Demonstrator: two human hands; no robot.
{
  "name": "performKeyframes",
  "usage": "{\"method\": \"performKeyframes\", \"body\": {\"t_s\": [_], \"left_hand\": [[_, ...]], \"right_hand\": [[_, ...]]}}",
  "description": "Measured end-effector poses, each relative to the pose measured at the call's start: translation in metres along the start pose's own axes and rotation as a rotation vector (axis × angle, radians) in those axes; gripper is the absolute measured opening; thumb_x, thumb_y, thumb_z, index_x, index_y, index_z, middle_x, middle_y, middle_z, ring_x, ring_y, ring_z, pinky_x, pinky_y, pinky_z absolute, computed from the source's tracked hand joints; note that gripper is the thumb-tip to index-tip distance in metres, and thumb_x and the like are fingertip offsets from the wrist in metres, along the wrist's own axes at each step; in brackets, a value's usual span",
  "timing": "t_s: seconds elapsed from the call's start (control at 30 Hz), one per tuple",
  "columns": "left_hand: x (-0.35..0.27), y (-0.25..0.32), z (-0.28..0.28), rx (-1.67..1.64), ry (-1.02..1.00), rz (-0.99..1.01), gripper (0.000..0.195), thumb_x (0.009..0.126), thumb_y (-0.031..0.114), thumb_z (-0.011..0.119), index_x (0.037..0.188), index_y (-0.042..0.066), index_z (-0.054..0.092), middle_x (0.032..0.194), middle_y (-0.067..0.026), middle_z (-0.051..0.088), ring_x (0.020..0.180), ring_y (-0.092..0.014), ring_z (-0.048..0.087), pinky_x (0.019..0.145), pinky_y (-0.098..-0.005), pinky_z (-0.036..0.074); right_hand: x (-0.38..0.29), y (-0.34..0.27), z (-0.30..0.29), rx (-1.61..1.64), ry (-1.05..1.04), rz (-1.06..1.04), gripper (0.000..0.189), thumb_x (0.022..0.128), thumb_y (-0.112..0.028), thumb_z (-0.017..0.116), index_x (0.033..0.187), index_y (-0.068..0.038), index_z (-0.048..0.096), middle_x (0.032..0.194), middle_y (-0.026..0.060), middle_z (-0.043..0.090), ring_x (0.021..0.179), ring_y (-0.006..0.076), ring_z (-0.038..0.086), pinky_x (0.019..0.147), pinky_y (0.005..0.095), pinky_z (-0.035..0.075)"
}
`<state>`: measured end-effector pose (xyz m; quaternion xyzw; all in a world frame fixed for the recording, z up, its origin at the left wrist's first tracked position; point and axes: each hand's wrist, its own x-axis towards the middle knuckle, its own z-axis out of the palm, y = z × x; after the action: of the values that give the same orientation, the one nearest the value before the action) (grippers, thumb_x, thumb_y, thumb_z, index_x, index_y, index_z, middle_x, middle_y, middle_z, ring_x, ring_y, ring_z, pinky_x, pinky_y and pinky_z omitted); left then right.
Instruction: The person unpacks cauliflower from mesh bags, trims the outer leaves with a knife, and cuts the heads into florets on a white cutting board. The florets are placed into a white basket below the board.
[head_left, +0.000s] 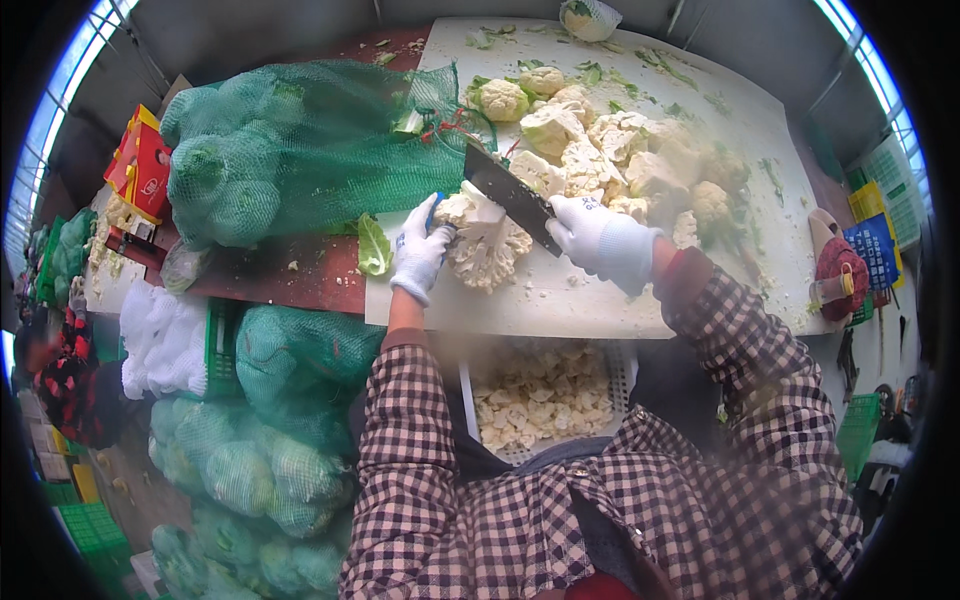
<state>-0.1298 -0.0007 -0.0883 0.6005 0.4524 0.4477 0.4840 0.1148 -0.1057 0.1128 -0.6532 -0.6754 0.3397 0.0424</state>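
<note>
Both hands wear white knit gloves. My left hand (421, 251) grips a cut piece of cauliflower (491, 244) from its left side, above the front edge of a white board (600, 311). In my right hand (600, 236) is a cleaver (506, 193) with a broad dark blade, slanting up and left. The blade lies close beside the cauliflower's upper right; whether it touches cannot be told. Behind the blade, cut cauliflower chunks (592, 161) form a pile on the board. Below the board's edge, a white plastic basket (624, 382) holds many small florets (540, 397).
Green mesh sacks of cauliflower (225, 165) lie on the red tabletop at left, with more sacks (247, 457) stacked beneath. White foam netting (161, 341) hangs over a green crate (221, 349). A jar (834, 287) sits at the right edge. A co-worker (67, 375) is at far left.
</note>
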Motion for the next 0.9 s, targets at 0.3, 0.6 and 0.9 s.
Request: {"method": "performKeyframes", "body": {"t_s": [0.3,0.6,0.9], "left_hand": [[-0.014,0.024,0.007,-0.201,0.06,-0.138,0.063,0.087,-0.01,0.06,0.148,0.002,0.05,0.123,-0.0104,0.067,0.089,-0.012,0.068,0.07,-0.0239,0.057],[-0.061,-0.005,0.014,-0.432,0.246,-0.107,0.057,0.088,-0.013,0.064,0.14,0.005,0.047,0.129,-0.0084,0.058,0.118,-0.02,0.059,0.102,-0.0313,0.049],[-0.086,0.005,0.095,-0.376,0.388,-0.351,0.077,0.086,-0.017,0.055,0.152,0.016,0.036,0.141,-0.0106,0.05,0.123,-0.025,0.055,0.1,-0.0388,0.053]], "right_hand": [[0.079,0.012,0.065,-0.043,-0.081,0.078,0.028,0.104,-0.02,0.04,0.118,0.001,0.052,0.088,0.0199,0.07,0.07,0.0291,0.07,0.058,0.0436,0.055],[0.064,0.065,0.102,0.033,0.259,-0.098,0.024,0.103,-0.022,0.048,0.114,-0.001,0.049,0.091,0.0307,0.069,0.086,0.0482,0.069,0.077,0.0549,0.053],[0.015,0.102,0.049,0.292,0.601,0.005,0.03,0.101,-0.022,0.051,0.122,-0.001,0.052,0.09,0.032,0.068,0.089,0.0498,0.067,0.077,0.0555,0.051]]}}
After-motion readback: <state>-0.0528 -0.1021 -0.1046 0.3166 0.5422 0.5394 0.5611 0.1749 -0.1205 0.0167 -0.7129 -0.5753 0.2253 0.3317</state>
